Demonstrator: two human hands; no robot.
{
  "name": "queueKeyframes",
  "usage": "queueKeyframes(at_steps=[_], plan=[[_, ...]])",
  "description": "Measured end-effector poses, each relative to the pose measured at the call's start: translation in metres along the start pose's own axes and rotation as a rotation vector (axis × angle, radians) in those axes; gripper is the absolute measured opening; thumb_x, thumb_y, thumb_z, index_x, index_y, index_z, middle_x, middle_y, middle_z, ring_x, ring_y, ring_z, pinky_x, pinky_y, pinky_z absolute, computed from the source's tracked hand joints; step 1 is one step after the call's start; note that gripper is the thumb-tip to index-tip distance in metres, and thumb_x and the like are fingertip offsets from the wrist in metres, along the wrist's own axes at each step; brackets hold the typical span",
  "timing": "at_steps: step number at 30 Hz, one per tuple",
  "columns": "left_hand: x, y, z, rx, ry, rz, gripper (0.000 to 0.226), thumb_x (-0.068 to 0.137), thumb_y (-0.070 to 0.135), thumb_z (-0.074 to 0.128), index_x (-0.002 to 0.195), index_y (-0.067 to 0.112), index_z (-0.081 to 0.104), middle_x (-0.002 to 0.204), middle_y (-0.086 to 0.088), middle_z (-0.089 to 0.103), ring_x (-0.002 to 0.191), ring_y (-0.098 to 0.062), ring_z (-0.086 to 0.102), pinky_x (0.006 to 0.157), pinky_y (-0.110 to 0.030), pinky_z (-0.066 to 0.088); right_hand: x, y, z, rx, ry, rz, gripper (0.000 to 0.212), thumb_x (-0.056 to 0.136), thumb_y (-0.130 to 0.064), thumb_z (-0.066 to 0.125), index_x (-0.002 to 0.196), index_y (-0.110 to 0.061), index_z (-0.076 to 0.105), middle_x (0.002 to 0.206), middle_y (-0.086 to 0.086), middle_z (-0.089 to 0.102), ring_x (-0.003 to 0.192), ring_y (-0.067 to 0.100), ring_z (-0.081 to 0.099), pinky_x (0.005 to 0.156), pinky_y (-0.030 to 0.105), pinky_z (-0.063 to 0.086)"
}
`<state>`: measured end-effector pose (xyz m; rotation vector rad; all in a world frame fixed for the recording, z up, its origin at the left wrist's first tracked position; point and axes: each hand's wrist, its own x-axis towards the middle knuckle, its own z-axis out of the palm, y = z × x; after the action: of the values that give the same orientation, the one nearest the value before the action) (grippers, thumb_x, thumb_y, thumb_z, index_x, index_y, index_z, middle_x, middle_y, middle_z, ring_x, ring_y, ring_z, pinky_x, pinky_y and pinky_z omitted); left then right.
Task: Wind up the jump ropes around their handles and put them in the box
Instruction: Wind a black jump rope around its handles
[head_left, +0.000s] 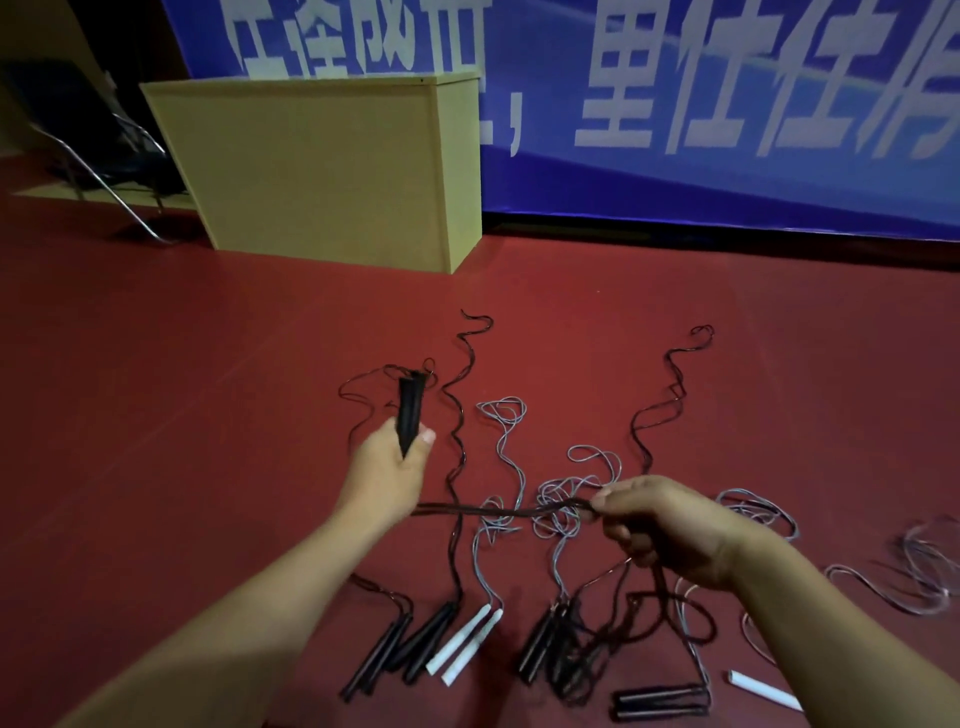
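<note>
Both hands were raised over the red floor (156, 364), arms reaching forward from the bottom of the view. The left hand (387, 467) gripped a pair of black handles (409, 410) by their lower ends, fingers and thumb curled round them, so the handles stood nearly upright and side by side above the fist. The right hand (670, 530) was held lower and to the right, its fingers curled and pinching a dark brown rope (498, 512), which ran nearly level from the left wrist across to that pinch and then dropped below the right hand toward the floor.

On the floor beneath the arms lay the other jump ropes, all unwound. Black-handled pairs (410, 644) lay at the lower left, with a white-handled pair (465, 644) just beside them and another black-handled pair (550, 644) further right; a further black pair (660, 701) and a single white handle (766, 691) lay near the bottom edge. Their brown cords (457, 415) and grey cords (566, 499) snaked away from the person, the grey ones tangled in loops.

A pale wooden box (322, 171) stood well apart on the floor at the back left, against a blue banner (727, 104) with large white characters. Its inside could not be seen. A metal-framed chair (93, 150) stood in the dark left corner.
</note>
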<state>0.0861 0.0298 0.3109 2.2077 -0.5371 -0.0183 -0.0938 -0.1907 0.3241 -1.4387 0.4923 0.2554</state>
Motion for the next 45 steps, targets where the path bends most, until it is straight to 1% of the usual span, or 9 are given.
queueKeyframes(at_steps=[4,11,16,25,27,37,39,41,45], plan=[[-0.023,0.008,0.011,0.194,-0.412,0.043,0.025,0.097,0.041,0.055,0.084,0.02,0.054,0.068,0.007,0.053,0.066,-0.016,0.052,0.054,-0.022,0.034,0.001,-0.001,0.009,-0.183,0.183,-0.126,0.017,0.09,-0.021,0.064,0.074,-0.017,0.064,0.054,-0.005,0.045,0.044,0.009,0.03,0.044,0.022,0.019],[-0.045,0.043,0.018,-0.139,-0.769,0.036,0.031,0.1,0.048,0.044,0.083,0.022,0.044,0.057,0.006,0.054,0.038,-0.009,0.045,0.043,-0.019,0.035,0.003,0.006,0.04,-0.459,0.287,-0.366,0.041,0.082,-0.067,0.048,0.111,-0.041,0.061,0.078,-0.011,0.065,0.066,-0.004,0.055,0.066,0.018,0.041],[-0.049,0.047,0.02,-0.194,-0.871,0.075,0.029,0.1,0.042,0.05,0.084,0.018,0.048,0.056,0.008,0.058,0.038,-0.01,0.05,0.041,-0.018,0.037,0.01,0.005,0.049,-0.264,0.33,-0.411,0.029,0.1,-0.04,0.046,0.084,-0.02,0.059,0.055,-0.012,0.052,0.045,-0.002,0.042,0.046,0.011,0.032],[-0.045,0.035,0.017,-0.423,-0.813,-0.082,0.026,0.092,0.026,0.07,0.097,0.0,0.069,0.067,0.005,0.056,0.061,-0.008,0.051,0.062,-0.018,0.042,0.02,0.001,0.054,-0.447,0.543,-0.362,0.039,0.099,-0.044,0.044,0.073,-0.016,0.049,0.06,-0.008,0.049,0.057,0.01,0.043,0.06,0.029,0.035],[-0.042,0.031,0.016,-0.4,-0.755,-0.065,0.019,0.087,0.028,0.075,0.092,0.01,0.072,0.069,0.006,0.056,0.066,-0.008,0.05,0.067,-0.021,0.04,0.022,0.001,0.057,-0.446,0.546,-0.347,0.04,0.099,-0.046,0.042,0.072,-0.017,0.047,0.06,-0.008,0.048,0.057,0.01,0.042,0.06,0.03,0.034],[-0.033,0.009,0.017,-0.285,-0.66,0.071,0.014,0.097,0.025,0.061,0.084,0.025,0.06,0.07,0.013,0.051,0.066,-0.006,0.05,0.066,-0.026,0.043,0.017,-0.011,0.049,-0.03,0.241,-0.246,0.052,0.092,-0.06,0.044,0.092,-0.01,0.056,0.059,-0.005,0.038,0.044,0.008,0.027,0.043,0.022,0.022],[-0.03,0.004,0.016,-0.31,-0.662,0.018,0.009,0.099,0.021,0.057,0.09,0.021,0.058,0.072,0.012,0.059,0.071,-0.005,0.064,0.064,-0.025,0.052,0.014,-0.011,0.039,-0.051,0.233,-0.231,0.052,0.093,-0.054,0.05,0.099,-0.004,0.063,0.062,-0.004,0.04,0.046,0.007,0.028,0.044,0.022,0.022],[-0.027,0.002,0.012,-0.319,-0.655,-0.045,0.01,0.1,0.016,0.055,0.09,0.017,0.055,0.07,0.011,0.063,0.069,-0.01,0.07,0.059,-0.027,0.054,0.009,-0.012,0.027,-0.181,0.218,-0.234,0.027,0.092,-0.032,0.063,0.104,-0.008,0.068,0.064,-0.006,0.051,0.045,0.003,0.037,0.044,0.018,0.028],[-0.021,-0.004,0.001,-0.244,-0.642,-0.086,0.008,0.1,0.015,0.054,0.092,0.016,0.055,0.078,-0.005,0.06,0.058,-0.016,0.067,0.048,-0.027,0.053,0.004,-0.006,0.006,-0.576,0.25,-0.234,0.014,0.083,-0.012,0.075,0.096,-0.017,0.071,0.064,-0.008,0.065,0.061,0.003,0.053,0.064,0.021,0.045]])
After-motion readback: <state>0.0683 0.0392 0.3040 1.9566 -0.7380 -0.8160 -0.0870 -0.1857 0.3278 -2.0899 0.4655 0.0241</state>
